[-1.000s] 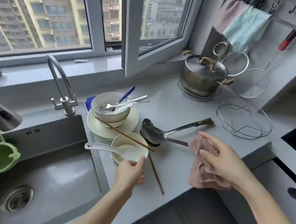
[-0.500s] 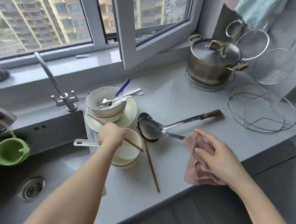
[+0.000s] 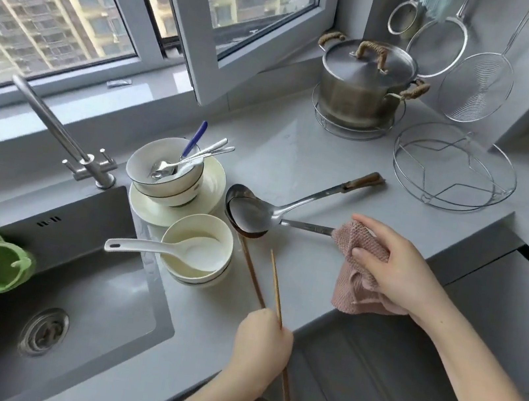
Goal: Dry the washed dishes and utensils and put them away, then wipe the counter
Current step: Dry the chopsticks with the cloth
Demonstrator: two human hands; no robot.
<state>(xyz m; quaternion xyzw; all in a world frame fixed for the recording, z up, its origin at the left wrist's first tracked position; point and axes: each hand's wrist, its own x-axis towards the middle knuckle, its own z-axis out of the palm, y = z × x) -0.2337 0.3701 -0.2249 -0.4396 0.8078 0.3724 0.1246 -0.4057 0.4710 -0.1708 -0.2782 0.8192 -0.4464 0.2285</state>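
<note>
**Wooden chopstick (image 3: 275, 285) held in the left hand (image 3: 263, 344) at the front edge of the bench (image 3: 295, 170).**

The stick was light, stiff and thin, and probably slick while wet. It was best taken near mid-length, as here, where the left grip was closed round it. Its long axis ran from the near end, below the bench edge, up and slightly left toward the ladle (image 3: 249, 210). A second chopstick (image 3: 251, 267) lay just beside it and reached the fist; whether it was held could not be told. The right hand (image 3: 397, 273) clutched a pink cloth (image 3: 355, 284).

Home kitchen, steel sink (image 3: 77, 278) with tap (image 3: 58, 136), washed bowls (image 3: 167, 171), lidded pot (image 3: 365, 81) on grey counter (image 3: 297, 157)
</note>
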